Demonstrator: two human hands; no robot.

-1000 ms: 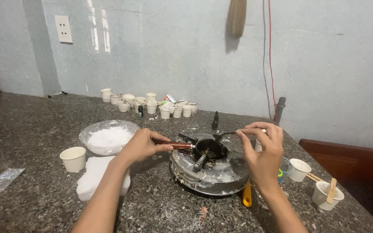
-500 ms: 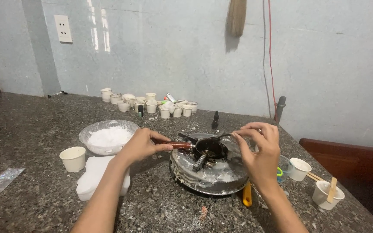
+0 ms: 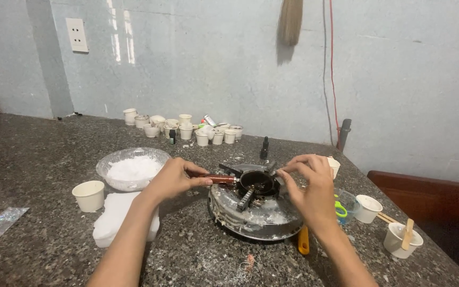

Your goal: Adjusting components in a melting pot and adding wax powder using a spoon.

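Gripping the small pan's reddish handle (image 3: pixel 216 179), the left hand (image 3: pixel 173 178) should steady the pan (image 3: pixel 256 183) on the round stove (image 3: pixel 253 210) while the right hand (image 3: pixel 309 186), fingers pinched on a thin stirrer at the pan's rim, stirs gently.

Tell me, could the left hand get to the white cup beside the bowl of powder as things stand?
Probably yes. The white cup stands in the open on the counter, just left of that forearm. But the left hand is gripping the small pan's handle, so it would have to let go.

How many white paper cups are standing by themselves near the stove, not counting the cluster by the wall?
3: one cup left of the bowl, two right of the stove.
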